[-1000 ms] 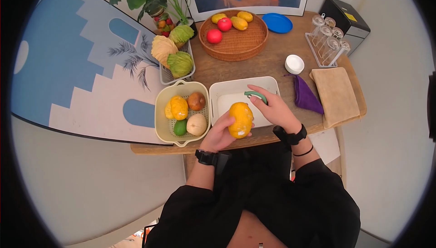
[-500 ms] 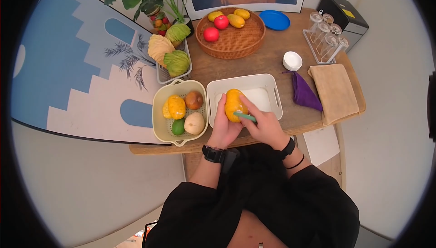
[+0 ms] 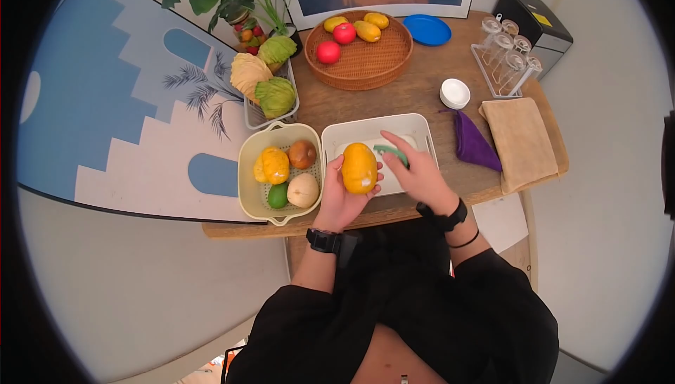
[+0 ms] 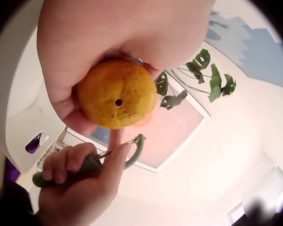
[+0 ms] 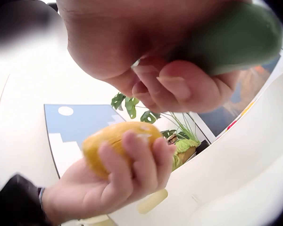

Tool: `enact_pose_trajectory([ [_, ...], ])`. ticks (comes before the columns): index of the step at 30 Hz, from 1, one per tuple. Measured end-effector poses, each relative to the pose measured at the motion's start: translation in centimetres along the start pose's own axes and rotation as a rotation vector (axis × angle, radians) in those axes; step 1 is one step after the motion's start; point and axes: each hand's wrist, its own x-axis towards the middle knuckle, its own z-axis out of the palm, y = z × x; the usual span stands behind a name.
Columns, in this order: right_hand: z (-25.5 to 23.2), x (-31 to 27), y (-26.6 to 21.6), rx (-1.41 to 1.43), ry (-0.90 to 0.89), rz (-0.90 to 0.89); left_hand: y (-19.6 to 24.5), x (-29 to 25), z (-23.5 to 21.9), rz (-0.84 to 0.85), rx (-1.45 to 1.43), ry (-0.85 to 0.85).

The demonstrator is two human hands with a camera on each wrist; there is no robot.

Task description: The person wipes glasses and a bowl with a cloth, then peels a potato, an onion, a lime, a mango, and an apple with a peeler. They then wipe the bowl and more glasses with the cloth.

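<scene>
Head view, looking down: left hand (image 3: 342, 201) cupping a yellow-orange fruit (image 3: 359, 167) from below, fingers curled round its underside, raised just above the near edge of a white tub (image 3: 373, 125) on the wooden desk (image 3: 415, 96). Long axis of the fruit running roughly away from the body, upper end pointing toward the far side of the desk. Right hand (image 3: 415, 169) just to the fruit's right, fingers wrapped round the handle of a green peeler (image 3: 391, 152), peeler head near the fruit's upper right but apart from the skin (gap small, yet visible). So: fruit to the left of the peeler, close beside it, the left hand carrying, the right hand the free one.

Left wrist view: fruit (image 4: 116, 99) seen end-on, a small dark hole in the middle of that end, peeler (image 4: 92, 162) below it, pinched under thumb and curled fingers. Right wrist view: fruit (image 5: 117, 140) gripped with 4 fingers (image 5: 134, 165) across its front.

Elsewhere on the desk: a cream colander (image 3: 247, 166) to the left holding 4 pieces of produce, a wicker basket (image 3: 365, 67) of fruit further back, a purple cloth (image 3: 471, 145) to the right.
</scene>
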Motion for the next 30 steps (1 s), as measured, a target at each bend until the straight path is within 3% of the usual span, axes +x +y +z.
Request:
enact_pose_trajectory([
  [1,0.1,-0.9,-1.2,-0.094,-0.015,-0.045,-0.2,0.1,0.7,0.056,-0.053,0.096],
  [3,1.5,-2.1,-0.7,-0.152,-0.019,-0.229,-0.5,0.5,1.7,0.075,-0.039,0.082],
  [7,2.0,-3.3,-0.6,-0.275,-0.083,-0.146,-0.6,1.0,1.4,0.07,-0.011,0.038],
  [10,1.6,-2.3,0.0,-0.138,0.066,-0.236,-0.8,0.8,0.7,0.063,0.002,0.05],
  [11,0.7,-1.5,-0.5,-0.112,0.031,-0.091,-0.7,0.7,0.0,0.063,0.003,0.05],
  [12,-0.1,-0.7,-0.7,-0.085,-0.004,0.054,-0.4,0.6,-0.9,-0.009,0.024,-0.076],
  [13,-0.1,0.2,0.3,0.063,0.042,0.01,-0.3,0.4,-1.5,-0.081,0.045,-0.202],
  [16,-0.8,2.3,2.4,0.09,-0.004,-0.065,0.0,-0.8,-0.6,-0.094,0.246,-0.22],
  [17,-1.1,2.6,2.4,0.08,-0.065,-0.01,0.0,-0.8,-0.6,-0.092,0.248,-0.221],
  [20,-0.6,1.9,1.8,0.075,0.039,-0.11,-0.2,-0.7,-0.3,-0.026,0.369,-0.189],
  [21,-0.7,1.2,0.7,0.075,0.034,-0.111,-0.3,-0.5,0.8,0.017,0.278,-0.05],
  [22,-0.9,0.1,-0.8,0.039,0.011,-0.014,-0.3,-0.3,1.3,0.058,0.186,0.088],
  [24,0.1,-1.5,-1.3,0.005,-0.009,0.086,-0.4,0.3,1.0,0.092,0.136,0.035],
  [26,2.0,-2.8,0.0,-0.097,0.04,-0.245,-0.4,0.7,1.1,0.113,0.088,-0.024],
  [30,2.6,-3.4,0.6,-0.148,0.025,-0.227,-0.7,1.1,1.0,0.1,0.054,0.04],
])
